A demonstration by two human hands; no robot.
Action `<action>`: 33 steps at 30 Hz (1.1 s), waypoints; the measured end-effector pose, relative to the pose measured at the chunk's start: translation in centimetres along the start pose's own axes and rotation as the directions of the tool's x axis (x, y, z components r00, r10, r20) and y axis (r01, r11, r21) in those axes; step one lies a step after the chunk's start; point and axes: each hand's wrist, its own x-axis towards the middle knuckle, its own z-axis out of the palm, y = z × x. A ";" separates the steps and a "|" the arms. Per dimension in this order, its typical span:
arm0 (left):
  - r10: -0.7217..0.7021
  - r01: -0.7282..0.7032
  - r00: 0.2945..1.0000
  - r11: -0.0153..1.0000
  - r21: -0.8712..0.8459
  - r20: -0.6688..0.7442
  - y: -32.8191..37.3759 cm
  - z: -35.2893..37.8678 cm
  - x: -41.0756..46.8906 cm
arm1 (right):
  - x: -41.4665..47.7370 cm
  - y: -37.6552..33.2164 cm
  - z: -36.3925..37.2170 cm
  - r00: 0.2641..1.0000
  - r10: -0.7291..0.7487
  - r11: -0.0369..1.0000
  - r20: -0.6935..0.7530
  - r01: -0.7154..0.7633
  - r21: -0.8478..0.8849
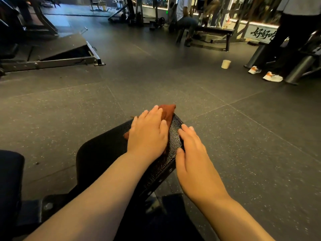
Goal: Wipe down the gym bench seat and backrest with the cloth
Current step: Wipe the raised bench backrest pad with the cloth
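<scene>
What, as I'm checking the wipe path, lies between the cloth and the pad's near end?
Nothing visible. The left hand presses the cloth flat on the bench pad; the right hand rests on the pad's right edge, beside that path.

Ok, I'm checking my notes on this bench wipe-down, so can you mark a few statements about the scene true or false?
1. The left hand lies flat on the cloth. True.
2. The cloth is blue. False: it is reddish brown.
3. The right hand rests on the bench pad, beside the cloth. True.
4. The right hand holds a spray bottle. False: it holds nothing.
5. A pale cup stands on the floor. True.
</scene>
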 end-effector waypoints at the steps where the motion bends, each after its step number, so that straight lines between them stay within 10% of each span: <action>1: 0.010 -0.010 1.000 1.000 0.024 -0.008 0.7 0.3 0.3 | 0.0 0.1 0.0 1.000 0.010 1.000 -0.006 -0.010 0.017; 8: 0.297 -0.297 0.955 0.950 0.097 0.021 -0.3 -0.2 -7.6 | -0.6 -0.3 0.6 0.988 0.149 0.951 -0.043 -0.131 0.280; 33: 0.224 -0.223 0.975 0.971 0.088 0.006 1.9 -0.1 -6.1 | -0.4 -0.7 0.0 0.930 0.303 0.878 -0.210 -0.187 0.440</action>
